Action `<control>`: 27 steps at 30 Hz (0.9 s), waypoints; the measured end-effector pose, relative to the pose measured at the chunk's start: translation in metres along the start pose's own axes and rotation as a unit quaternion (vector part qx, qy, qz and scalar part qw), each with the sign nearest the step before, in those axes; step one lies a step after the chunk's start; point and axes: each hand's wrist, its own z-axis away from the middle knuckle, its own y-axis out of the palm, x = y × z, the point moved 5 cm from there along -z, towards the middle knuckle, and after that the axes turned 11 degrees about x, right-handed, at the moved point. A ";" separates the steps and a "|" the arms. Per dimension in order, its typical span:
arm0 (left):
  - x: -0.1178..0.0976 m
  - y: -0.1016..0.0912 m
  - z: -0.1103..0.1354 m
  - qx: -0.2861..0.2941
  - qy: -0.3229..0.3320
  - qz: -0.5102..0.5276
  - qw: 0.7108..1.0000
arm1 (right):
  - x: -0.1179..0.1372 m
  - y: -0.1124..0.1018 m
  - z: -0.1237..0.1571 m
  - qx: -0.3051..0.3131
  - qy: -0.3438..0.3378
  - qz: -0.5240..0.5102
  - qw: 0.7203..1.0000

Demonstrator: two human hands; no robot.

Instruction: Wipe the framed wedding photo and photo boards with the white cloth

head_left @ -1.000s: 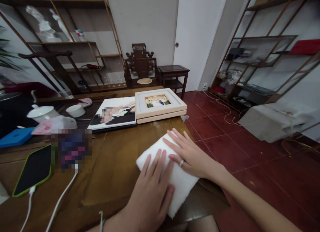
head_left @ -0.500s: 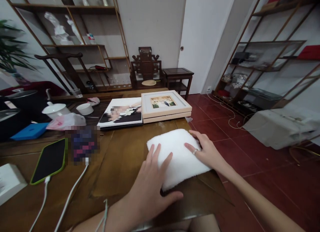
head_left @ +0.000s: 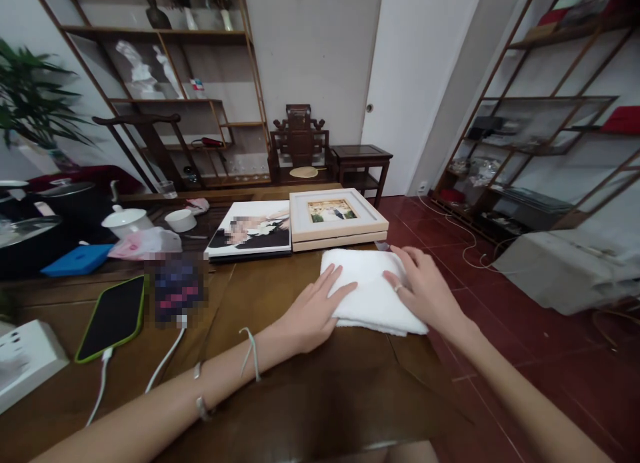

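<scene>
Where the table (head_left: 310,403) nears its right edge, a folded white towel (head_left: 367,300) lies flat on the wood, its layers showing along the near side. The left hand (head_left: 311,320) rests on its left part with fingers loosely spread, clasping nothing; the right hand (head_left: 430,293) is at the right side, thumb on top, and whether its fingers pinch the towel I cannot tell. The towel looks soft, light and limp, likely grippy rather than slippery and in no danger of breaking, though its folds could slip apart, so the best hold is probably a pinch through all layers at the side edges. Well to the left, a phone (head_left: 113,316) with a green rim lies on the table, a white cable (head_left: 103,384) at its lower end. Just beyond the towel, two stacked picture frames (head_left: 337,213) stand in the way, with a photo panel (head_left: 275,223) beside them on the left; all look stiff, and any glass would be fragile. Farther off are a dark chair (head_left: 299,146) and a small side table (head_left: 363,155)
</scene>
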 end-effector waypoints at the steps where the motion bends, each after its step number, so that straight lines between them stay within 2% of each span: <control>1: 0.001 0.002 0.002 -0.014 -0.020 0.009 1.000 | 0.008 -0.006 0.006 -0.037 -0.026 0.014 0.999; 2: 0.002 0.004 0.003 -0.028 -0.036 0.018 0.999 | 0.018 -0.008 0.013 -0.050 -0.059 0.015 0.997; 3: 0.004 0.007 0.003 -0.041 -0.047 0.024 0.998 | 0.027 -0.008 0.018 -0.035 -0.099 0.010 0.994; 6: 0.007 0.017 0.003 -0.056 -0.053 0.017 0.997 | 0.047 0.008 0.030 0.087 -0.192 0.033 0.977; 8: 0.008 0.022 0.003 -0.057 -0.050 0.004 0.997 | 0.049 0.021 0.033 0.141 -0.210 0.066 0.965; 10: 0.006 0.018 0.006 -0.040 -0.052 0.004 0.998 | 0.047 0.031 0.033 0.156 -0.214 0.078 0.961; 12: 0.003 0.006 0.010 0.013 -0.047 0.024 0.999 | 0.044 0.035 0.033 0.151 -0.220 0.083 0.960; 14: 0.003 -0.016 0.017 0.073 -0.020 0.065 0.995 | 0.041 0.034 0.033 0.135 -0.231 0.094 0.959; 15: 0.006 -0.031 0.020 0.081 -0.008 0.089 0.993 | 0.040 0.034 0.033 0.127 -0.239 0.101 0.957; 16: 0.015 -0.049 0.024 0.061 -0.010 0.115 0.991 | 0.038 0.032 0.033 0.122 -0.248 0.108 0.955; 18: 0.049 -0.088 0.033 -0.030 -0.068 0.143 0.987 | 0.034 0.030 0.035 0.115 -0.260 0.117 0.952; 19: 0.073 -0.106 0.040 -0.095 -0.132 0.120 0.979 | 0.033 0.029 0.035 0.113 -0.263 0.119 0.951; 20: 0.102 -0.122 0.050 -0.165 -0.224 0.096 0.956 | 0.032 0.027 0.036 0.112 -0.264 0.120 0.950; 21: 0.131 -0.132 0.060 -0.201 -0.319 0.092 0.922 | 0.032 0.027 0.037 0.112 -0.265 0.121 0.950; 22: 0.155 -0.138 0.068 -0.212 -0.368 0.098 0.900 | 0.033 0.026 0.038 0.112 -0.265 0.121 0.950; 24: 0.195 -0.141 0.077 -0.202 -0.418 0.126 0.876 | 0.040 0.026 0.041 0.110 -0.272 0.125 0.948; 27: 0.228 -0.133 0.085 -0.191 -0.441 0.197 0.854 | 0.052 0.028 0.045 0.096 -0.291 0.137 0.942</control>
